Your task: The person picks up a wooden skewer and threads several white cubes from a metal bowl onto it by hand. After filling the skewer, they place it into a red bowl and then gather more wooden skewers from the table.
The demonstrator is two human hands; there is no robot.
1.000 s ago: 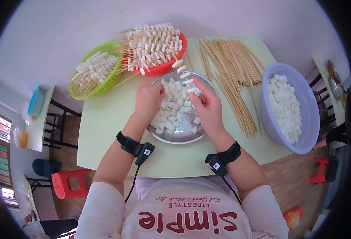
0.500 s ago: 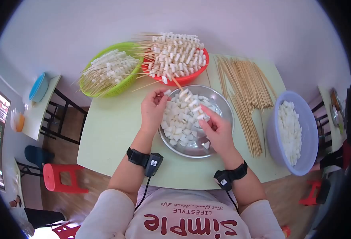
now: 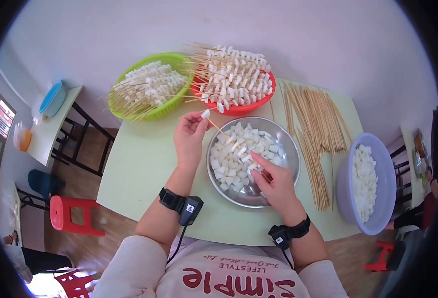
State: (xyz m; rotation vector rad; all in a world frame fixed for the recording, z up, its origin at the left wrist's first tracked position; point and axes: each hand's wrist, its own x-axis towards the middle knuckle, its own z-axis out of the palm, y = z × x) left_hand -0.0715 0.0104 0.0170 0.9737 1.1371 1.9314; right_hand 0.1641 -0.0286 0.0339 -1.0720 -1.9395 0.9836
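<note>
A wooden skewer (image 3: 220, 129) slants over the steel bowl (image 3: 212, 186), with several white food chunks (image 3: 243, 150) threaded along it. My right hand (image 3: 277, 185) grips it near its lower end, thumb and fingers closed. At its upper-left tip, my left hand (image 3: 190, 136) pinches one white chunk (image 3: 205, 114) between thumb and fingers, and the skewer's point meets that piece. Loose white chunks (image 3: 229, 171) fill much of the bowl beneath. Both wrists wear black straps with small boxes.
Behind the bowl, a red basket (image 3: 249, 108) and a green basket (image 3: 172, 107) hold finished-looking skewers. Bare skewers (image 3: 318, 119) lie to the right, beside a lavender tub (image 3: 389, 184) of white chunks. A red stool (image 3: 77, 214) stands at floor left.
The skewer's tip has swung down and left to the chunk in my left hand. Everything on the table sits slightly lower and further right in view.
</note>
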